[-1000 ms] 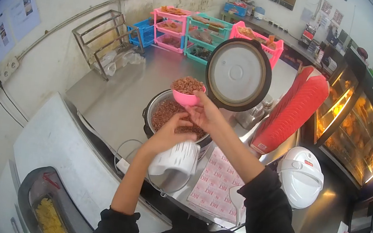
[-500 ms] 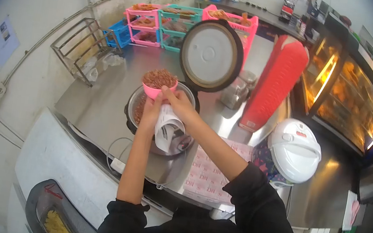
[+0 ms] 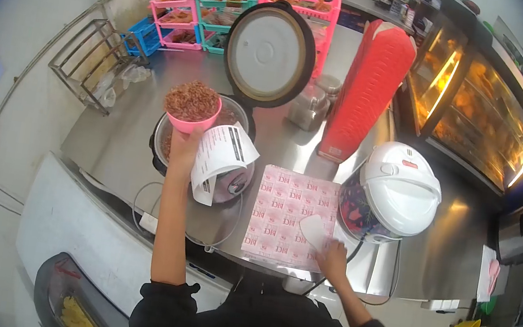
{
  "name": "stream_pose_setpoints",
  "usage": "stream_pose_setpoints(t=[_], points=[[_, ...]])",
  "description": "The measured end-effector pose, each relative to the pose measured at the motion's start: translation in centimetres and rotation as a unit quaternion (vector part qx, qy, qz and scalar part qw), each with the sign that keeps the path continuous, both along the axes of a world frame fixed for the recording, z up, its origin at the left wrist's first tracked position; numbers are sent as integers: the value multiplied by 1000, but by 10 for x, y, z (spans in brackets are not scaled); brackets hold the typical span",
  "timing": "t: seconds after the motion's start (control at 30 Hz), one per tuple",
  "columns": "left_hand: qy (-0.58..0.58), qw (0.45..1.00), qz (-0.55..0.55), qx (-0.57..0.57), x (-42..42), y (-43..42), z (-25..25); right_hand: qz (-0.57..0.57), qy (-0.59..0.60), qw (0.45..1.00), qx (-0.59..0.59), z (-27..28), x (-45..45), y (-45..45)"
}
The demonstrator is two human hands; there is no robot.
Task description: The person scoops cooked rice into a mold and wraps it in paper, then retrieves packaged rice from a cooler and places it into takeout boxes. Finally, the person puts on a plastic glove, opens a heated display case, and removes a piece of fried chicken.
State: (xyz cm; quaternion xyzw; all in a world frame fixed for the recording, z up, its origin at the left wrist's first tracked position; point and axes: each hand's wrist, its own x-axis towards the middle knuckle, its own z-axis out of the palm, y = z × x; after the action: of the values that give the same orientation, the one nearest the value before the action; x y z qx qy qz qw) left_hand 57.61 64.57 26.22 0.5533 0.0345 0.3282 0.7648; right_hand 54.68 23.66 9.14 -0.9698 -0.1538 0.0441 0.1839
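Note:
A pink bowl (image 3: 203, 124) heaped with reddish-brown rice (image 3: 191, 100) is held by my left hand (image 3: 186, 146), over the near edge of an open rice cooker (image 3: 246, 106). More of the rice shows inside the cooker's pot. Beside my left hand, a printed white paper (image 3: 228, 152) curls over the cooker's front; whether the hand touches it I cannot tell. My right hand (image 3: 333, 260) is closed around the end of a white rice paddle (image 3: 315, 231), whose flat blade lies over a stack of pink printed wrapping paper (image 3: 281, 216).
The cooker's raised lid (image 3: 267, 54) stands behind the bowl. A closed white rice cooker (image 3: 403, 190), a tall red stack of boxes (image 3: 370, 92) and jars (image 3: 309, 107) stand to the right. Stacked pink baskets (image 3: 178, 18) are at the back; a lit food cabinet (image 3: 483, 108) is far right.
My right hand has left the bowl, moved down and right to the wrapping paper, and now grips the rice paddle. My left hand keeps the bowl alone. The view has shifted slightly.

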Motion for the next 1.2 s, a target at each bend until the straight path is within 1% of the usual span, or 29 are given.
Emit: stream_pose_setpoints(t=[0.07,0.13,0.17,0.2,0.23,0.3,0.33,0.4,0.43,0.47,0.5,0.53,0.57,0.63,0.67,0.7,0.73,0.77,0.8,0.87,0.9,0.93,0.97,1.03,1.07,1.1,1.13,1.17,1.2], points=[[25,1000,5,-2,-2,-4,-1,-11,-9,1000,6,-20,-18,2],[42,999,4,-5,-7,-9,4,-23,-21,999,10,-29,-14,4],[58,998,8,-13,-9,-12,6,-36,12,999,13,-32,-10,4],[75,997,12,-21,-10,-13,8,-49,45,998,15,-32,-6,6],[64,998,8,-13,-10,-11,6,-44,44,998,17,-30,-3,4],[70,997,17,-10,-13,-11,5,-11,83,996,32,-21,7,0],[78,997,22,-10,-16,-9,3,-6,81,996,33,-9,12,4],[70,997,23,2,-19,3,-9,-30,253,957,139,24,26,11],[89,996,17,3,-23,7,-12,-12,234,958,167,51,30,25],[107,994,10,5,-25,11,-14,36,158,966,204,81,38,44],[97,995,4,-9,-27,12,-15,82,82,964,239,114,47,67],[97,995,7,-11,-29,13,-15,105,53,958,262,153,56,93],[110,994,-13,-20,-32,14,-13,128,23,950,285,188,66,120],[149,988,-37,-25,-34,17,-12,165,-3,929,330,230,87,170],[146,989,-31,-24,-35,19,-13,208,-28,925,315,241,100,194],[154,987,-49,-14,-35,21,-14,256,-64,904,337,249,110,219],[163,984,-66,-4,-34,20,-9,292,-102,915,258,260,119,240],[156,985,-79,-11,-36,18,-4,339,-116,907,219,270,126,260],[156,985,-73,-9,-37,18,0,344,-116,905,222,279,128,277],[191,975,-96,-53,-37,20,2,417,-144,883,160,293,131,303],[178,976,-101,-75,-36,20,0,419,-142,882,161,296,138,316],[179,976,-99,-77,-35,23,-1,423,-159,883,128,298,146,327],[196,972,-98,-90,-34,25,-2,425,-176,883,95,299,155,335],[215,966,-99,-104,-31,29,-5,423,-175,885,83,289,174,348],[194,969,-101,-117,-29,31,-6,422,-177,886,71,285,182,353],[174,971,-102,-130,-28,33,-7,420,-175,887,71,285,188,355],[176,970,-103,-131,-26,35,-8,393,-151,903,81,285,193,354],[176,973,-88,-124,-25,38,-9,366,-127,918,91,283,197,353],[176,975,-73,-118,-24,40,-9,366,-125,918,90,280,202,351]])
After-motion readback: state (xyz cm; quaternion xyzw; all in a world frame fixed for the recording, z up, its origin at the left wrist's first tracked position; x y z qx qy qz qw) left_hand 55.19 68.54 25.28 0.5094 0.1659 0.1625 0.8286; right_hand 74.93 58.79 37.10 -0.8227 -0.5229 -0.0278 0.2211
